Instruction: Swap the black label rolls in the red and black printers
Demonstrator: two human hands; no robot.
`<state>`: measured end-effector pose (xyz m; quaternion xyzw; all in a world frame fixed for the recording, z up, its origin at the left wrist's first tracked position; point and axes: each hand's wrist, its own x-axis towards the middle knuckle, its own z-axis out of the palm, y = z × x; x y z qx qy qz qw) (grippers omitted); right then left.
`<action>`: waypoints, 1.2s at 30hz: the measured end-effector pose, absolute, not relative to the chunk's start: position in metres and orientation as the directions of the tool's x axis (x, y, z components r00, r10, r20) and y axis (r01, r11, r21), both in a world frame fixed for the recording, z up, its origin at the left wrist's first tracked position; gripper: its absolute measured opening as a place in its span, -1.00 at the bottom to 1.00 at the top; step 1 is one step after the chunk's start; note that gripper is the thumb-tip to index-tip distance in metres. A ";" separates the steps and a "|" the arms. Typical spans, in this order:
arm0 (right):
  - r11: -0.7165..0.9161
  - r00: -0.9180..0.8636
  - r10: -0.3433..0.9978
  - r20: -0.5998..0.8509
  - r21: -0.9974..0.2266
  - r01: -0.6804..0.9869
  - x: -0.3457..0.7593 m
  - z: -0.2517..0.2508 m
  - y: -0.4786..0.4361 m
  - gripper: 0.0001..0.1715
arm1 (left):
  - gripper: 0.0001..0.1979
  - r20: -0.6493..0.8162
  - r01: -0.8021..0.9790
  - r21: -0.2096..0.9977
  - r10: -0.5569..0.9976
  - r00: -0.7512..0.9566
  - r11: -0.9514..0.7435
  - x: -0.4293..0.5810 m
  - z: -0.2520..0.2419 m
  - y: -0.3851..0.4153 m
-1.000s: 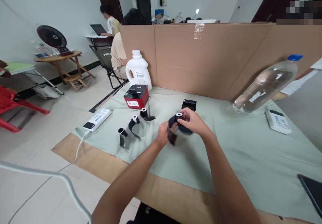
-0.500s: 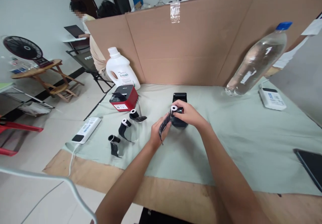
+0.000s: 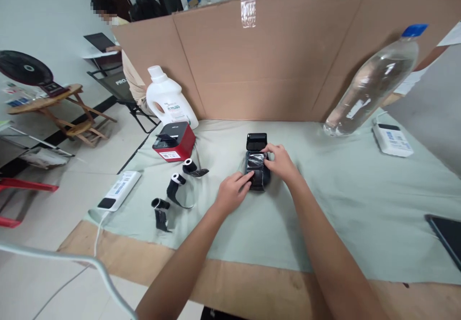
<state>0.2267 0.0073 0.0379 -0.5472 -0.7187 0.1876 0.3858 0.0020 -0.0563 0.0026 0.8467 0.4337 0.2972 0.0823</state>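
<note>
A small black portable printer (image 3: pixel 260 183) lies on the cloth, its lid (image 3: pixel 257 141) raised at the back. A black paper roll (image 3: pixel 256 160) with a shiny surface sits in its compartment. My left hand (image 3: pixel 232 191) reaches in from the left, fingers stretched out, their tips touching the printer's front part near the loose end of the paper. At the right side, my right hand (image 3: pixel 281 162) has thumb and forefinger bent close together against the printer's edge beside the roll. Three more partly unwound rolls, including a black paper roll (image 3: pixel 175 180), stand or lie to the left.
A red and black box-shaped device (image 3: pixel 185 142) and a white jug (image 3: pixel 173 97) stand at back left. White power strips lie left (image 3: pixel 120 190) and right (image 3: pixel 392 140). A large water bottle (image 3: pixel 374 85) leans on the cardboard screen (image 3: pixel 266 70). A dark tablet-like object (image 3: pixel 446 238) lies far right.
The paper roll, held between both hands above the printer before, now lies inside its compartment. My left hand has moved right to the printer's front; my right hand has shifted to its right edge.
</note>
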 end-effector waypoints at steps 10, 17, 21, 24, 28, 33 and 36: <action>0.306 -0.040 0.940 0.338 -0.790 0.531 0.229 0.024 0.015 -0.66 | -0.58 0.371 0.681 0.402 0.789 0.490 -0.611 0.002 0.005 -0.057; 0.089 0.122 0.974 0.193 -0.814 0.574 0.224 0.024 0.023 -0.60 | -0.55 0.357 0.690 0.398 0.795 0.490 -0.604 0.002 0.004 -0.057; -0.064 0.097 0.995 -0.026 -0.908 0.415 0.219 0.029 0.019 -0.40 | -0.47 0.362 0.719 0.340 0.790 0.494 -0.606 0.003 0.004 -0.057; -0.140 0.020 0.990 -0.139 -0.968 0.209 0.225 0.036 0.014 -0.30 | -0.45 0.386 0.756 0.267 0.785 0.484 -0.597 0.007 0.003 -0.058; -0.234 -0.079 0.967 -0.243 -0.967 0.105 0.244 0.046 0.009 -0.32 | -0.54 0.412 0.768 0.227 0.773 0.482 -0.599 0.013 0.003 -0.059; -0.284 0.022 0.959 -0.284 -0.947 0.153 0.253 0.052 0.005 -0.50 | -0.44 0.386 0.770 0.315 0.816 0.430 -0.555 0.018 0.008 -0.063; -0.328 0.067 0.944 -0.322 -0.915 0.233 0.246 0.052 0.005 -0.62 | -0.35 0.282 0.756 0.537 0.924 0.258 -0.375 0.025 0.011 -0.070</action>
